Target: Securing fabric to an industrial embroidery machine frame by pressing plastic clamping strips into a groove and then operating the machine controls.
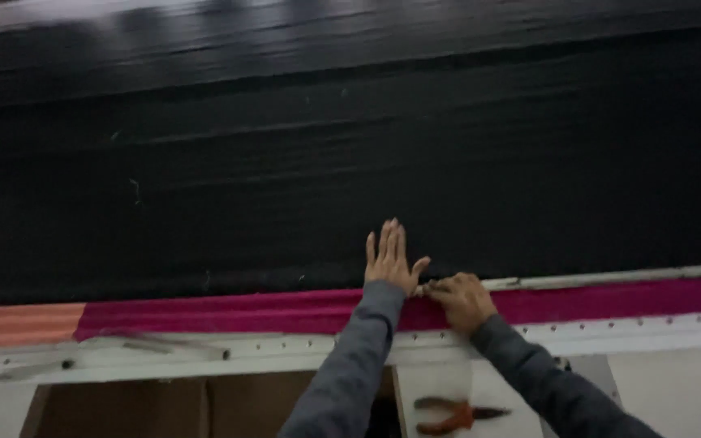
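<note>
- Nearest, low in the view: orange-handled pliers (458, 415) lying on a pale surface (675, 393) between the two grey sleeves, touched by neither hand.
- Above that, a white frame rail (204, 350) running left to right, with a magenta fabric strip (229, 312) along its far edge, turning orange (18, 324) at the far left.
- Right hand (462, 298): fingers curled in, knuckles up, pressed on the magenta strip where it meets the black fabric; pinching something small at the edge, too small to tell what.
- Left hand (391, 258): spread flat, fingers straight and close together, thumb out toward the right hand, palm down on the black fabric (326, 162); holding nothing.
- Hands just beside each other, thumb nearly touching the right knuckles.
- Farthest: black fabric stretching wide across the frame, faintly rippled.
</note>
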